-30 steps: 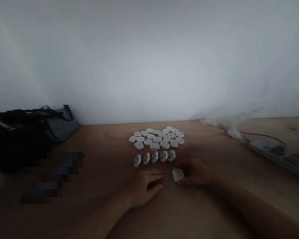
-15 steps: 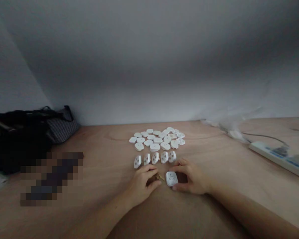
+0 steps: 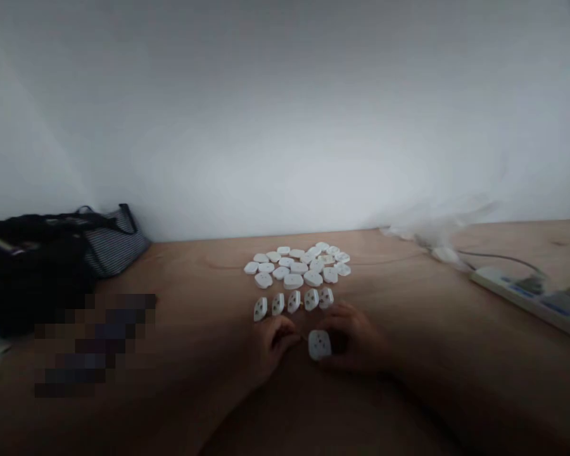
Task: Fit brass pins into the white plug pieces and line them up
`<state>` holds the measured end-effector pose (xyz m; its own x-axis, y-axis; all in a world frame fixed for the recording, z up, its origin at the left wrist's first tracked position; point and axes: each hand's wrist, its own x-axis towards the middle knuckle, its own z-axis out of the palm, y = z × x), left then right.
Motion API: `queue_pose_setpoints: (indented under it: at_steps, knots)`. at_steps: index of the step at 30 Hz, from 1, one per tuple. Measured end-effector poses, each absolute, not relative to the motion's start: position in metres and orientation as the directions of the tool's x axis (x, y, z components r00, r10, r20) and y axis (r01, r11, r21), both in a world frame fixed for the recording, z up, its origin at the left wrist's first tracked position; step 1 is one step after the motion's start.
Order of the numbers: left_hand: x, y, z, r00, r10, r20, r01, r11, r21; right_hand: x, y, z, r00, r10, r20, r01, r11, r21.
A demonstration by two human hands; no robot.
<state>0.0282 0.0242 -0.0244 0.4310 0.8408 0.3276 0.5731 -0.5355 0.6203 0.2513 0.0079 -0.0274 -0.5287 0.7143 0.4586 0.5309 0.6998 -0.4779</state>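
A white plug adapter with socket holes in its face is held between the thumb and fingers of my right hand. Just left of it, my left hand has thumb and forefinger pinched together. A thin piece shows faintly between those fingertips and the adapter; it is too dark to name. Beyond my hands, several similar adapters stand on edge in a row, one of them the white adapter in the middle. Farther back lies a cluster of white plug covers, spread flat.
On the right, a white power strip with a cable lies by a crumpled clear plastic bag. A black bag and a striped pouch sit at the left. A pixelated dark object is nearer. The wall closes off the wooden table's back.
My left fingertips have closed into a pinch, where brass pieces showed before. The adapter in my right hand has shifted slightly left and turned. The near area is darker.
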Motion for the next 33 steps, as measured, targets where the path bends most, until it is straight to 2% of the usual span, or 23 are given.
queue_pose_setpoints:
  at_steps: [8,17,33]
  knots:
    - [0.028,0.016,-0.024,0.457,0.736,0.500,0.393,-0.671,0.628,0.244,0.007,-0.026,-0.514,0.700,0.496,0.505,0.714,-0.484]
    - [0.031,0.014,-0.019,0.532,0.566,0.629,0.250,-0.815,0.522,0.241,0.007,-0.029,-0.517,0.676,0.526,0.498,0.737,-0.458]
    - [0.030,0.015,-0.020,0.611,0.483,0.627,0.262,-0.871,0.416,0.239,0.006,-0.031,-0.476,0.667,0.574,0.548,0.735,-0.400]
